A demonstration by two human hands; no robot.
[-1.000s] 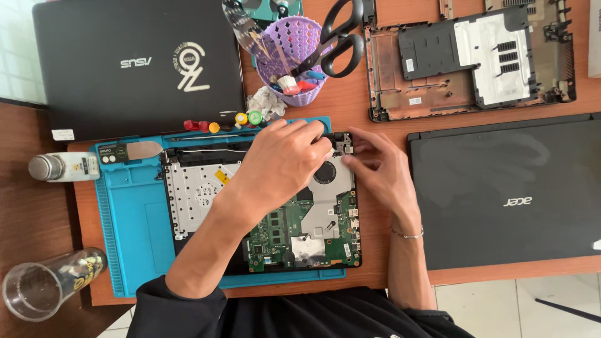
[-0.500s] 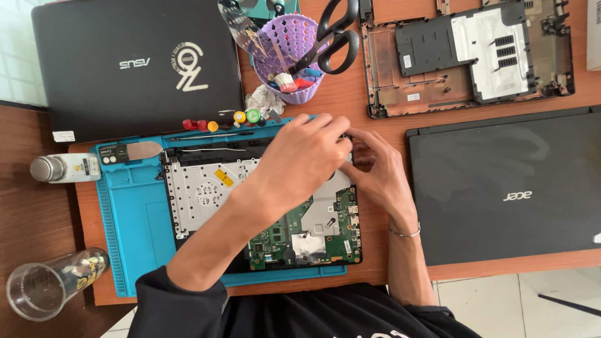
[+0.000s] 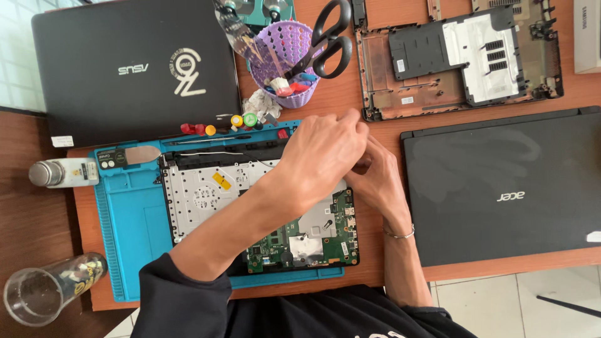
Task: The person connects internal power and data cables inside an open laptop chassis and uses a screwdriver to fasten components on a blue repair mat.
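An opened laptop chassis (image 3: 206,194) lies on a blue work mat (image 3: 131,219), showing a silver keyboard backing and a green motherboard (image 3: 325,241). My left hand (image 3: 325,150) reaches across it from the lower left, fingers bunched together at the chassis's top right corner. My right hand (image 3: 379,181) sits just beneath and to the right of it, fingers curled inward and partly covered by the left hand. Whatever lies between the fingers is hidden. A thin bracelet circles my right wrist.
A closed black laptop (image 3: 501,188) lies to the right, another (image 3: 131,69) at the upper left. A removed bottom cover (image 3: 457,56) sits top right. A purple basket (image 3: 282,56) holds scissors (image 3: 328,37). A small bottle (image 3: 62,172) and a glass (image 3: 44,291) stand left.
Both hands have shifted to the right and slightly up, from over the fan area to the chassis's top right corner and past its edge. The camera view has also drifted a little.
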